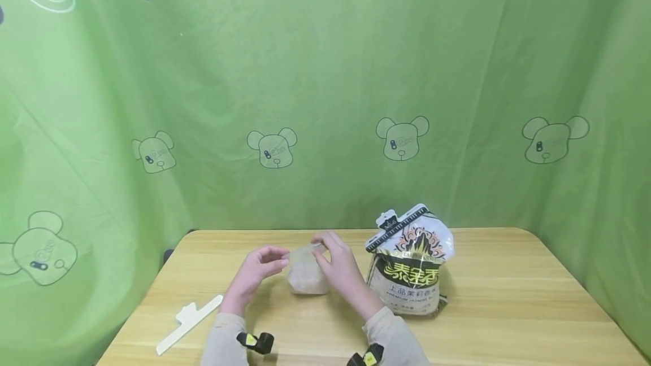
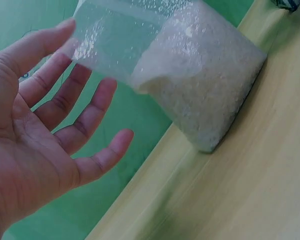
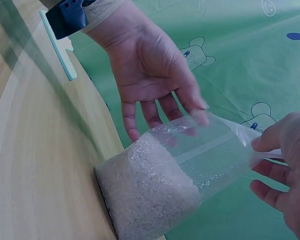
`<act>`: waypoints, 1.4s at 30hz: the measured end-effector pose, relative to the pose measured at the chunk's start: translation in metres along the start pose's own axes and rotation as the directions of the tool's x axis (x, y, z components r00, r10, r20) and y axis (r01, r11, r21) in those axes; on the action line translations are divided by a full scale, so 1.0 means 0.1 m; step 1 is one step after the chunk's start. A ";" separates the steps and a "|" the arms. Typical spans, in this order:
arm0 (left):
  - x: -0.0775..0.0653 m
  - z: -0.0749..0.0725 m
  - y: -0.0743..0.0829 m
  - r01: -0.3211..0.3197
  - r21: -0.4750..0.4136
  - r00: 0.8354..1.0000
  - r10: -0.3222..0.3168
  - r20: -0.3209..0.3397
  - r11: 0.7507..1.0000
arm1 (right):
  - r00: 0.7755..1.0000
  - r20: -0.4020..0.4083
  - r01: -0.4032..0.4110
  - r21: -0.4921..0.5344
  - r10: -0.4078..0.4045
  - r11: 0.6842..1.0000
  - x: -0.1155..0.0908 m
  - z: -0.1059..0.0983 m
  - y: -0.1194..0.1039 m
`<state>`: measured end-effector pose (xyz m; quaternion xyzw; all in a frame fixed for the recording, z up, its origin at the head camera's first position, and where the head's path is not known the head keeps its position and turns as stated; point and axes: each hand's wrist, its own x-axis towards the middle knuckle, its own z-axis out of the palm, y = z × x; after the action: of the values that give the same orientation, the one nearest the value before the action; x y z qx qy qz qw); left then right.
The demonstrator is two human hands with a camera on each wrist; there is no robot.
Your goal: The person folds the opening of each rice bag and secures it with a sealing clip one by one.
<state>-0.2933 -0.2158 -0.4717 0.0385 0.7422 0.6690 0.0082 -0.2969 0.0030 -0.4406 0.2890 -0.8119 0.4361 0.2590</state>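
A clear plastic bag of rice (image 1: 308, 271) stands on the table, its lower part filled with white grains and its upper part see-through. My left hand (image 1: 266, 265) pinches the left side of the bag's top between thumb and forefinger, with the other fingers spread, as the left wrist view shows. On the opposite side, my right hand (image 3: 292, 167) pinches the top edge between thumb and fingers. A printed jasmine rice sack (image 1: 407, 287) stands right of my right hand, its folded top held by a black-and-white sealing clip (image 1: 398, 229).
A white sealing clip (image 1: 189, 323) lies on the wooden table (image 1: 513, 298), left of my left forearm. Behind the table hangs a green curtain (image 1: 325, 83) with bear-head prints. Each wrist carries a black strap with a small camera.
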 end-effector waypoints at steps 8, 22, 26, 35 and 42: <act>0.06 0.13 0.04 0.001 -0.014 0.999 -0.001 -0.037 1.000 | 1.000 0.000 -0.017 0.006 0.017 1.000 0.00 0.01 0.02; 0.03 0.25 0.07 -0.038 0.074 0.995 0.045 -0.093 0.997 | 0.999 -0.012 -0.048 -0.012 0.048 0.999 -0.02 0.00 0.04; 0.03 0.30 0.10 -0.068 0.118 0.990 0.081 -0.114 0.991 | 0.999 -0.015 -0.049 -0.018 0.049 0.999 -0.01 0.00 0.05; 0.01 0.40 0.17 -0.102 0.133 0.983 0.121 -0.139 0.986 | 0.999 -0.023 -0.038 -0.005 0.038 0.999 -0.01 0.00 0.06; 0.01 0.47 0.22 -0.153 0.187 0.967 0.186 -0.175 0.970 | 0.997 -0.040 -0.060 0.013 0.060 0.998 -0.01 0.01 0.07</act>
<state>-0.2906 -0.1669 -0.4544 0.0383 0.7884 0.6013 -0.1239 -0.3010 0.0057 -0.4450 0.2572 -0.8123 0.4541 0.2605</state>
